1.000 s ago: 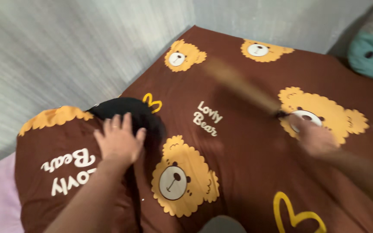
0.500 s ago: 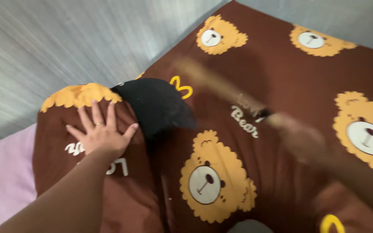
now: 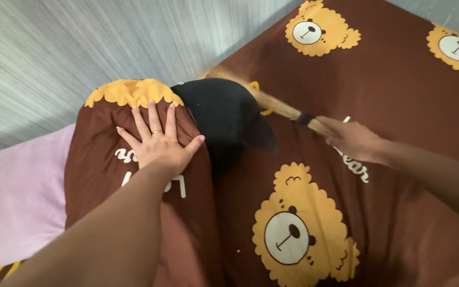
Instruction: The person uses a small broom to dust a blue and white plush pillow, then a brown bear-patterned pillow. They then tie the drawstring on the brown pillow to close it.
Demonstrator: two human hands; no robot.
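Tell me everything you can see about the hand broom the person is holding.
The hand broom is a slim bundle of pale, straw-like fibres, bound with a dark band near the grip. The right hand is closed around its handle end. It lies at a low slant, its blurred bristle end reaching up and left over the brown bear-print sheet, passing beside the black cloth. Whether the bristles touch the sheet cannot be told.

A grey streaked wall (image 3: 81, 48) runs beside the bed, a pale lilac sheet (image 3: 11, 196) below it.
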